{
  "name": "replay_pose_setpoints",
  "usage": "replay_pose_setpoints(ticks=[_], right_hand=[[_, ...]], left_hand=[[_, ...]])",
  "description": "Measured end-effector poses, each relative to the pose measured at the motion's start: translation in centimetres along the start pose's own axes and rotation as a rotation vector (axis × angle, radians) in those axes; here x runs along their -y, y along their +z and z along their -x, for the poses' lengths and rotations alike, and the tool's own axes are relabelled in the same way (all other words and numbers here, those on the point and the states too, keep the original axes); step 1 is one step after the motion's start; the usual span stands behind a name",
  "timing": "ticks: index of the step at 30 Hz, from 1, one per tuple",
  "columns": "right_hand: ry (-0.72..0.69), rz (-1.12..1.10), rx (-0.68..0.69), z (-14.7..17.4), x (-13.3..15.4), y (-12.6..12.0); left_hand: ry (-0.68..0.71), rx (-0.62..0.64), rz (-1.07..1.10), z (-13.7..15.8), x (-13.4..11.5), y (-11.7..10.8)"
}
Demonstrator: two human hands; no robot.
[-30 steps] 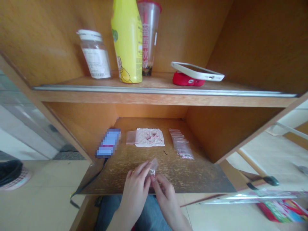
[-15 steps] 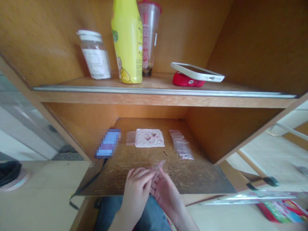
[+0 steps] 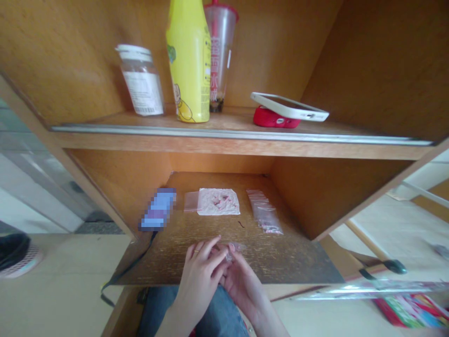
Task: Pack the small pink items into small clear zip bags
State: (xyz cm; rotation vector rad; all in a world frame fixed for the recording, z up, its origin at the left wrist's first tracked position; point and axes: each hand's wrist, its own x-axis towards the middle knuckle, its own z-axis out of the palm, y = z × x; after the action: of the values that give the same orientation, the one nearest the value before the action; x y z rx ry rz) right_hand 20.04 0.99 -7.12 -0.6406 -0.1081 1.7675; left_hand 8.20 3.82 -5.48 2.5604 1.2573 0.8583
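The person's left hand (image 3: 201, 267) and right hand (image 3: 243, 281) meet over the front of a worn, dark brown wooden counter (image 3: 291, 264), fingers closed around a small, clear plastic bag (image 3: 229, 255). Beyond them I see a crumpled white paper sheet (image 3: 219, 202) with reddish specks, and to its right an overlapping row of clear plastic bags (image 3: 264, 213). On the wooden shelf (image 3: 235, 122) above, a tall yellow bottle (image 3: 191, 79) stands between a white-capped clear jar (image 3: 143, 93) and a red-lidded transparent cup (image 3: 222, 56).
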Motion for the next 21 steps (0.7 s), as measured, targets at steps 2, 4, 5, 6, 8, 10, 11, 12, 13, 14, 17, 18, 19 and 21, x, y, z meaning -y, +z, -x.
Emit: replay_pose_setpoints(ticks=[2,4,5,6,8,10,11,12,13,14,17,18,19,21], right_hand=[[-0.044,0.019,-0.003,-0.2,0.0,-0.2],[-0.107,0.039,-0.033,-0.4,0.2,-0.3],[-0.139,0.045,-0.054,-0.4,0.4,-0.4],[-0.168,0.048,-0.075,-0.5,0.6,-0.4],[-0.211,0.046,-0.110,-0.7,1.1,-0.4],[-0.237,0.034,-0.136,-0.9,1.6,-0.3],[-0.244,0.028,-0.149,-1.1,1.8,-0.3],[-0.251,0.024,-0.159,-1.2,1.9,-0.2],[-0.258,0.024,-0.167,-1.3,1.9,-0.1],[-0.270,0.032,-0.171,-1.4,1.8,0.0],[-0.365,0.110,-0.156,-1.9,0.7,0.4],[-0.413,0.162,-0.153,-2.0,0.2,0.5],[-0.470,0.226,-0.162,-2.2,-0.3,0.5],[-0.600,0.385,-0.211,-2.4,-1.4,0.6]], left_hand=[[0.016,0.008,0.010,-0.1,-0.1,-0.1],[0.021,0.014,0.032,-0.2,-0.2,-0.3],[0.021,0.011,0.048,-0.1,-0.2,-0.3],[0.019,0.003,0.068,-0.1,-0.2,-0.3],[-0.009,-0.037,0.126,0.1,-0.2,-0.2],[-0.079,-0.104,0.241,0.4,-0.4,0.0],[-0.136,-0.147,0.333,0.5,-0.5,0.1],[-0.211,-0.194,0.447,0.5,-0.6,0.4],[-0.307,-0.248,0.580,0.4,-0.7,0.6],[-0.416,-0.296,0.733,0.2,-0.9,1.0],[-0.805,-0.366,1.254,-0.7,-1.2,2.4],[-0.918,-0.355,1.444,-1.1,-1.2,2.9],[-1.029,-0.325,1.604,-1.4,-1.1,3.5],[-1.118,-0.261,1.852,-1.9,-0.6,4.9]])
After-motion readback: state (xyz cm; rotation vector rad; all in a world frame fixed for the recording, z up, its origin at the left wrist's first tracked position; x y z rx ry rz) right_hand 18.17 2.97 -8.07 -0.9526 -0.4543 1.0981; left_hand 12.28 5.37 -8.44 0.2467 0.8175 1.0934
